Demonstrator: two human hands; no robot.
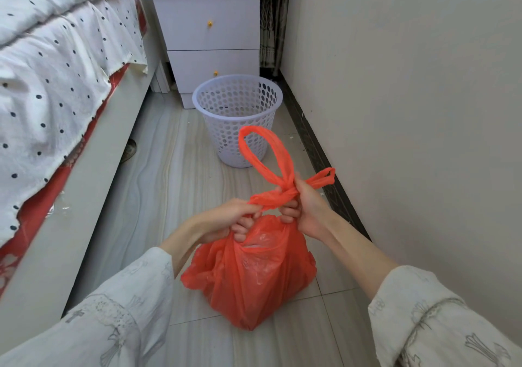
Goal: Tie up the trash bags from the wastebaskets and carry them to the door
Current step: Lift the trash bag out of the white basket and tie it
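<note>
Sleeves, pale and printed, fill the lower corners; both forearms reach forward over the floor (158, 185). Left hand (228, 219) is closed on one twisted handle of the red bag (248, 276). Right hand (306, 205) pinches the other handle where the two cross; one loop (262, 151) stands up above the crossing and a short end (324, 177) points toward the wall (409, 112).

Bag rests on the tiles between the bed (56, 84) and the wall, bulging with contents, mouth gathered.

Wastebasket (237, 118) stands beyond it, just in front of the nightstand (209, 27), unlined and apparently empty.

Assessment: bag is out of the basket; the knot is being formed, crossed but not judged tight. Remaining: cinch the knot, carry the bag to the door. No door is in view, nor any other basket, so further bags cannot be ruled out.
</note>
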